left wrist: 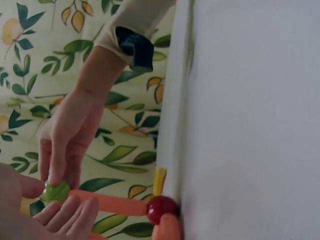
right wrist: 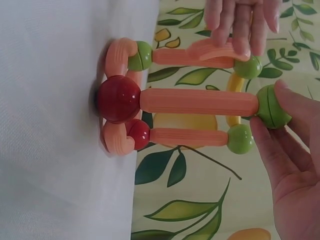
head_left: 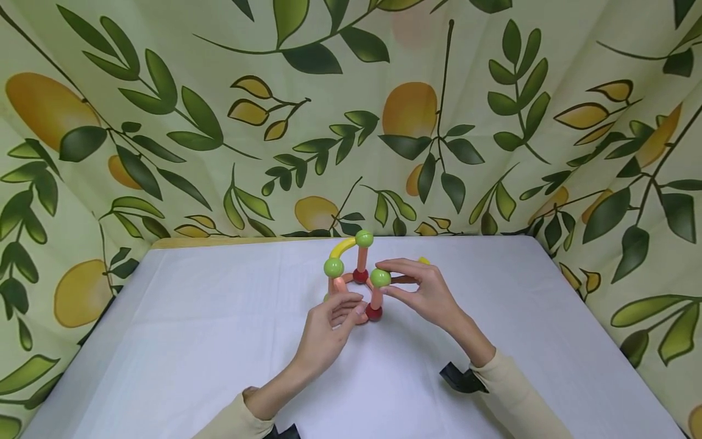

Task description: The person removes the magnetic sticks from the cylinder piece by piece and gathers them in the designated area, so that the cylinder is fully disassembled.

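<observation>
Worktop is carrying a rod-and-ball frame, standing at one o'clock from left hand (finger grip: cannot tell). Right hand is working nearer: upright pink rod rising at nine o'clock, fingers pinching its green ball.

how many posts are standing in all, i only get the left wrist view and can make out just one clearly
Observer: Three salmon posts show in the right wrist view.
Operator: anything linking them up top
Observer: Yes, in the head view a yellow curved piece joins two green balls.
Operator: is the base all like the red ball i can see
Observer: No, the right wrist view also shows a green base ball.
</observation>
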Available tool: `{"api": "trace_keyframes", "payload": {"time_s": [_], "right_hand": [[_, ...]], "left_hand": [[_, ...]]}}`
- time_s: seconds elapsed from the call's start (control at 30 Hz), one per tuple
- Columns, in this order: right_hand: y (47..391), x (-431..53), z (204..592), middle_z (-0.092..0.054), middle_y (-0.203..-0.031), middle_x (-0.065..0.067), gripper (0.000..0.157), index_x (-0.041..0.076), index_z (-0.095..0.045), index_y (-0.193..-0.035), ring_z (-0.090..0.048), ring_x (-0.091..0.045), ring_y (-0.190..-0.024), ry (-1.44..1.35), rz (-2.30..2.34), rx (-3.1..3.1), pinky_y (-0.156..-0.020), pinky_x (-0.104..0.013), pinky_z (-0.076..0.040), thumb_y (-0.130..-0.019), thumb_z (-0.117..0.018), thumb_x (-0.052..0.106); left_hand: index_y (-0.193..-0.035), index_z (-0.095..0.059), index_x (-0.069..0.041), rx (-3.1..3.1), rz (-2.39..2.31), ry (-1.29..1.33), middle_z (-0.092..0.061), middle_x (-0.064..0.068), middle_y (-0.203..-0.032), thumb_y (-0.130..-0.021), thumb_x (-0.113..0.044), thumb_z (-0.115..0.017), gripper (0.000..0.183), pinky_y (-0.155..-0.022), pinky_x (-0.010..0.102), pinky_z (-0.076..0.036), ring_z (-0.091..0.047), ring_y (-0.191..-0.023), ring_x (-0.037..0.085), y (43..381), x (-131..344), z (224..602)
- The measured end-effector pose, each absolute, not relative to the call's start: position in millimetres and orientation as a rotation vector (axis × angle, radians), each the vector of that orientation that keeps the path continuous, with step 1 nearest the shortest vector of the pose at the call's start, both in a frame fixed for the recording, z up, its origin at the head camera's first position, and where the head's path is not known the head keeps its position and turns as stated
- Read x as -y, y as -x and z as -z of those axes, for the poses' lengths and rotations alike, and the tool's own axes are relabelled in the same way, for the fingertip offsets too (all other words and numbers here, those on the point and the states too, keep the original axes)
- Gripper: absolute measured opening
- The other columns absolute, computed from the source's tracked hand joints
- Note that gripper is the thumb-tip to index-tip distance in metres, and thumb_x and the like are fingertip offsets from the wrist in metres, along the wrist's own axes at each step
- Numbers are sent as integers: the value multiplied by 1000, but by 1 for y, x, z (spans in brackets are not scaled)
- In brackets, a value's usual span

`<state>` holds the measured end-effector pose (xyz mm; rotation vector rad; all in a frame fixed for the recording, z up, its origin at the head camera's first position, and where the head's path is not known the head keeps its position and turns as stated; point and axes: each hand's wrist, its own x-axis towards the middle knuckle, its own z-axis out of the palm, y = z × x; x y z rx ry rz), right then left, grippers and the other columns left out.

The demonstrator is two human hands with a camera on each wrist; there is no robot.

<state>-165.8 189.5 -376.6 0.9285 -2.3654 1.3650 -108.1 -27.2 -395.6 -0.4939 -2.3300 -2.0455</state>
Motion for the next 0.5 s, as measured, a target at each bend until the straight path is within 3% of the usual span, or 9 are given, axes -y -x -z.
{"api": "trace_keyframes", "payload": {"time_s": [0.27, 0.5], "right_hand": [[166, -189, 377, -69, -118, -11, 42, 1, -70, -118, -67, -24, -107, -934, -1372, 2364, -79, -26, -57, -77, -81, 3], [167, -188, 377, -70, -116, -10, 41, 2, -70, -117, -67, -24, -106, -950, -1383, 2346, -78, -27, -57, -78, -81, 4]], "left_hand": [[-138, -47, 5, 2311, 2255, 464, -52, 21, -139, -100, -10, -56, 42, -102, 29, -44, -50, -130, 35, 107, 16, 406], [-144, -43, 2, 2383, 2146, 544, -48, 17, -145, -98, -10, -59, 50, -98, 33, -47, -50, -130, 32, 118, 9, 415]]}}
